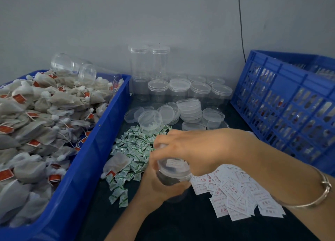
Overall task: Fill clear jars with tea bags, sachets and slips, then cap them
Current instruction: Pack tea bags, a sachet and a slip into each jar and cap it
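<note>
A blue tub (101,132) heaped with tea bags (45,114) is sitting at the left of the dark counter (181,226), and a blue crate (282,103) is standing at the right. Empty jars (179,90) are standing at the back. Between the slips (235,192) and the sachets (134,148), the left grip (155,184) is clutching a filled jar (172,173) from below, while the right grip (195,148) is curling over its lid (172,163).

The left grip (155,186) holds a filled jar (168,179) by its lower part while the right grip (195,146) curls over its lid (175,165). Green sachets (134,146) lie just behind, white slips (233,192) to the right, and a blue tray (81,168) of tea bags (36,123) on the left.
</note>
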The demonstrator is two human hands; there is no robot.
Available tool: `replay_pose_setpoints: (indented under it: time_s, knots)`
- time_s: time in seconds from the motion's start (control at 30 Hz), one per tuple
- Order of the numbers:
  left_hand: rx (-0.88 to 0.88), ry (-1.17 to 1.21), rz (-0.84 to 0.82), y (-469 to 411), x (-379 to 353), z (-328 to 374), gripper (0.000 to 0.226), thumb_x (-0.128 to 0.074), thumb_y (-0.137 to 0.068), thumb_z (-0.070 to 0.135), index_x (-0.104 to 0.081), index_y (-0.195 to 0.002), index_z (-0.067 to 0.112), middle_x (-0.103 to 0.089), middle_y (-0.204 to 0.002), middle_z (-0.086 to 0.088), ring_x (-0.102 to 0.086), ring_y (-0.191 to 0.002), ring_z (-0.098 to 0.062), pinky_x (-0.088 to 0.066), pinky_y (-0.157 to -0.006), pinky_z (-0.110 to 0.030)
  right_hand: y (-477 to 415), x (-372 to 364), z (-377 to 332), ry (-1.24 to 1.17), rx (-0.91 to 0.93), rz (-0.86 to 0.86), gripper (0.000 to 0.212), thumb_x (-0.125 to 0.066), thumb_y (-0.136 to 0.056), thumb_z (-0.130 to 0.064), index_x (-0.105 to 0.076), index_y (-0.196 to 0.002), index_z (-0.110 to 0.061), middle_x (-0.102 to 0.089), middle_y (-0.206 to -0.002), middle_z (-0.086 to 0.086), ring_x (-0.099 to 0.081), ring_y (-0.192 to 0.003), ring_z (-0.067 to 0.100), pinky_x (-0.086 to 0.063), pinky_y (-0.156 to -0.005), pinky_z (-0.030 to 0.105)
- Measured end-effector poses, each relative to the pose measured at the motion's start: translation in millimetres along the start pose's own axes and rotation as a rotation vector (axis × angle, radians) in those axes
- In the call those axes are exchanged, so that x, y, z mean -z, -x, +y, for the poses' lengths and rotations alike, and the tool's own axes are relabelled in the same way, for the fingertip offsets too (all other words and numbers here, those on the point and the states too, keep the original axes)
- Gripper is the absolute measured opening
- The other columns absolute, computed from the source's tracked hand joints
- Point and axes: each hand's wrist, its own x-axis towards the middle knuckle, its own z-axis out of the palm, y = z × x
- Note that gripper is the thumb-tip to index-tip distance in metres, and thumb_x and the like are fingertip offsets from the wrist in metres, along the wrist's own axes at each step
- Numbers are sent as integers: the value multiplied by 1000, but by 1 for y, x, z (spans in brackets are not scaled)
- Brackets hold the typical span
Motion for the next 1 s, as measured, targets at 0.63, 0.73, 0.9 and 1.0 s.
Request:
replay_pose_setpoints:
  time_s: [0.63,0.73,0.9,1.0]
  knots:
    - [-47,-42,-26,0,1,-1,85,-87,-48,37,-56,-120,5,-70,-108,-6,-68,-101,-15,-52,-82,-22,-6,5,10,-219,-33,-104,77,-76,-77,-2,-44,-135,-42,-38,-127,-10,-37,-120,17,-51,-94,45]
    - [-53,-30,-33,0,1,0,86,-88,-52,32,-49,-126,10,-67,-116,6,-65,-106,-7,-49,-84,-14,4,10,10,-188,22,21,68,-64,-79,4,-50,-130,-38,-37,-130,-13,-32,-122,15,-48,-96,39]
    - [-90,-85,7,0,0,-5,79,-88,-53,40,-48,-120,33,-59,-120,19,-53,-120,-4,-37,-96,-7,33,24,38,-435,-101,348,82,-78,-75,-7,-33,-123,-56,-29,-121,-21,-54,-106,3,-60,-75,40]
    - [-120,-112,22,0,1,-8,77,-88,-54,41,-48,-119,44,-58,-122,19,-53,-121,-4,-37,-97,-8,20,2,57,-527,-226,424,73,-84,-77,-31,-29,-120,-53,-25,-123,-21,-54,-118,20,-56,-93,46]
